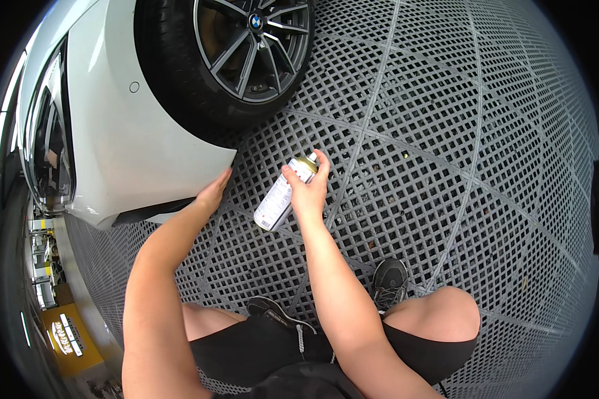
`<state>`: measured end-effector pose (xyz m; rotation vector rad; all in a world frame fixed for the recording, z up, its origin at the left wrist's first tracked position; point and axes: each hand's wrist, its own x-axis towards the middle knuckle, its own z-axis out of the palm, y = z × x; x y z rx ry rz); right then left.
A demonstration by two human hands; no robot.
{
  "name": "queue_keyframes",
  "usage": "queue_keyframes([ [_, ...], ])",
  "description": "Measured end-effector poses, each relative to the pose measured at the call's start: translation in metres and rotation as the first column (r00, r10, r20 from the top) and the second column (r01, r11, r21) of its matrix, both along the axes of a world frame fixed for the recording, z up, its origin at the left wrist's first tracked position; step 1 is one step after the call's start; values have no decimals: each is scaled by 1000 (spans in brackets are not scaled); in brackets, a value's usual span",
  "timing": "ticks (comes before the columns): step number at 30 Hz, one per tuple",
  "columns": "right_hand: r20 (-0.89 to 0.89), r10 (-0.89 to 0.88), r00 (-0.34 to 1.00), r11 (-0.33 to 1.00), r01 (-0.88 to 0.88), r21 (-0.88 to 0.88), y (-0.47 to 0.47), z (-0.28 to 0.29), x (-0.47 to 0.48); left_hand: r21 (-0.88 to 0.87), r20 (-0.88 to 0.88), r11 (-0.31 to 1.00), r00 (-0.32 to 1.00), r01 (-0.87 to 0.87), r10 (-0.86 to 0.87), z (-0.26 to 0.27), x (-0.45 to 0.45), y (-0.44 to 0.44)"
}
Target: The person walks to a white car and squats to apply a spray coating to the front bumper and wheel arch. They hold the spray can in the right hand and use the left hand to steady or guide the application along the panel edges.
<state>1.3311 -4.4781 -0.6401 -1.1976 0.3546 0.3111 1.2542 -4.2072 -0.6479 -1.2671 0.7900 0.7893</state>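
In my right hand [308, 189] is a white aerosol spray can [279, 199] with a gold-coloured top, held tilted over the floor. The index finger lies at its white nozzle [312, 157], and the thumb presses the can's side. My left hand [214, 193] rests against the lower edge of a white car's bumper [154, 164], just below the corner by the wheel arch; its fingertips are partly hidden there. Above both hands stands the front wheel, with a black tyre [179, 75] and a multi-spoke alloy rim [249, 55] bearing a BMW badge.
Grey plastic grating tiles [419, 164] cover the floor. The car's headlight [52, 134] is at the left. My bent knees and black shoes [390, 282] are close below the can. A lit yellow sign [70, 339] with writing stands at the far lower left.
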Motion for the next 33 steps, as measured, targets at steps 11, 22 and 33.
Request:
queue_keyframes([
  [11, 232, 237, 943, 959, -188, -214, 34, 2, -25, -209, 354, 978, 931, -11, 86, 56, 23, -22],
  [22, 251, 708, 660, 675, -531, -512, 18, -40, -88, -60, 153, 887, 874, -457, 461, -16, -83, 6],
  [33, 461, 659, 594, 732, -368, -573, 86, -60, -50, -939, -179, -114, 176, -325, 968, -3, -127, -6],
])
